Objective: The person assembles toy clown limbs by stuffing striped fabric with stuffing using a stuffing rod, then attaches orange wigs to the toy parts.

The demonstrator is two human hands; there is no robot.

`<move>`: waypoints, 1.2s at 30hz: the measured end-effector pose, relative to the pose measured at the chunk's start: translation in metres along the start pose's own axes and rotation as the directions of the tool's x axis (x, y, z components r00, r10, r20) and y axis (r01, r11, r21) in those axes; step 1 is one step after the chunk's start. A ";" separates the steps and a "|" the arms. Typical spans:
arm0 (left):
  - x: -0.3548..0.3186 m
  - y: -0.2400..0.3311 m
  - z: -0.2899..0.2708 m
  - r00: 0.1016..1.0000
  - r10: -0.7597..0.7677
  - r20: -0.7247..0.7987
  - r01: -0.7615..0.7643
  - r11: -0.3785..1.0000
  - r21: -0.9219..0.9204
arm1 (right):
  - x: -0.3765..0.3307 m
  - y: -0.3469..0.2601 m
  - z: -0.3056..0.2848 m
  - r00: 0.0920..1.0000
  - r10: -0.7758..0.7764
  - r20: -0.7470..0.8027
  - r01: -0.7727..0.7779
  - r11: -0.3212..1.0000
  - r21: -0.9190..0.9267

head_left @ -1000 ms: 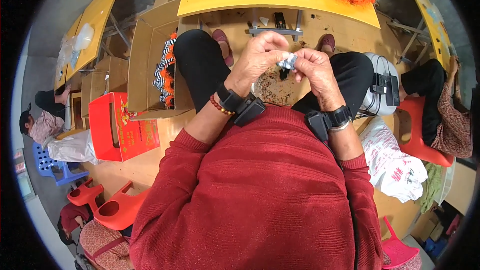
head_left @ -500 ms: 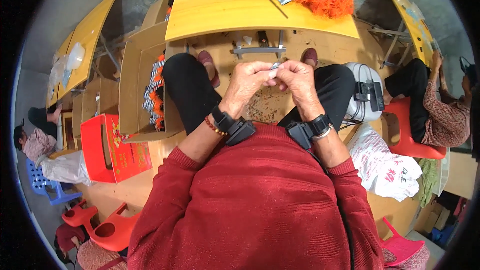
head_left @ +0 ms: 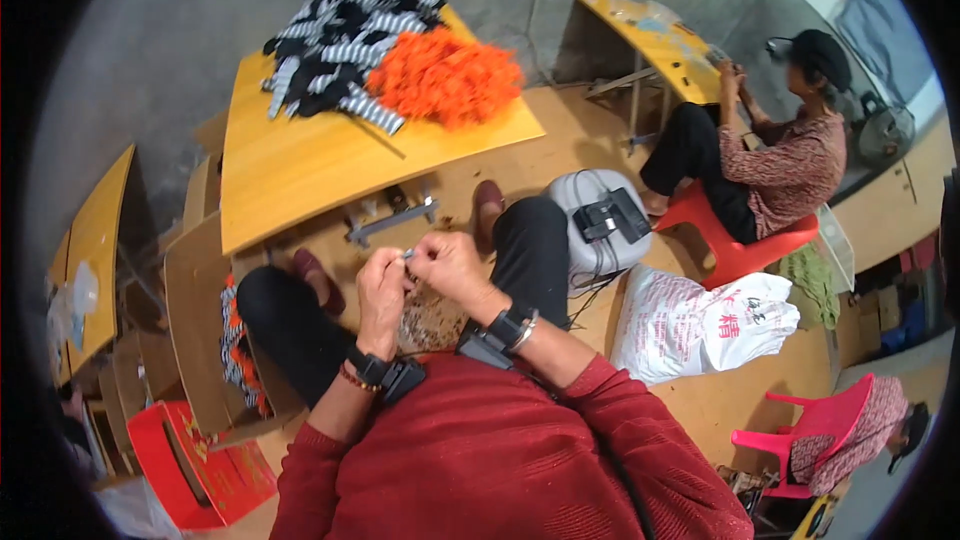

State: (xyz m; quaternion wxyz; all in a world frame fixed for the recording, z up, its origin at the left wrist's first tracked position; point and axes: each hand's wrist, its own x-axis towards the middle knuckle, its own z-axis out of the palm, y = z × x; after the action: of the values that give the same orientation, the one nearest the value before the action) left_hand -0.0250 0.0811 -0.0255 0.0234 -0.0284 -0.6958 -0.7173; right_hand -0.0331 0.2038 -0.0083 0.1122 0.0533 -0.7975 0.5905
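Note:
My left hand (head_left: 381, 292) and my right hand (head_left: 455, 270) meet above my lap, fingertips pinched together. Between them shows a small bluish-grey piece (head_left: 408, 254), too small to name. Both hands seem closed on it. Beyond them, on the yellow table (head_left: 310, 185), lie a heap of black and grey-white striped cloth pieces (head_left: 345, 40) and a fluffy orange pile (head_left: 445, 78). A thin dark stick (head_left: 382, 140) lies by the table's near edge.
Left of my legs stands a cardboard box (head_left: 195, 310) holding striped and orange pieces (head_left: 240, 345), with a red box (head_left: 190, 465) nearby. At right are a grey case (head_left: 590, 195) with cables, a white sack (head_left: 680, 325), and a person on a red stool (head_left: 700, 225). Crumbs litter the floor.
The view has swung to the right, so the table, boxes and hands sit further left in it. My hands stay together at the small piece. More of the striped heap shows.

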 end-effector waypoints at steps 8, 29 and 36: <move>0.013 0.010 -0.002 0.994 0.049 0.095 -0.013 0.940 -0.341 | 0.013 -0.008 -0.005 0.964 -0.230 -0.132 0.206 0.962 -0.178; 0.013 -0.002 -0.024 0.882 -0.114 0.457 0.363 0.782 -0.506 | -0.007 -0.013 -0.013 0.807 0.268 0.527 -0.588 0.446 0.674; -0.004 0.015 -0.015 0.939 -0.120 0.321 0.234 0.909 -0.344 | -0.005 -0.018 -0.022 0.843 0.249 0.477 -0.454 0.805 0.381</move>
State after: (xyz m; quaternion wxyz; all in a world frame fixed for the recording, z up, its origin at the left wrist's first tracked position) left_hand -0.0203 0.0656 -0.0109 -0.1517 -0.0742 -0.5402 -0.8244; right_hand -0.0215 0.2193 0.0131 -0.1859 0.0482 -0.6265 0.7553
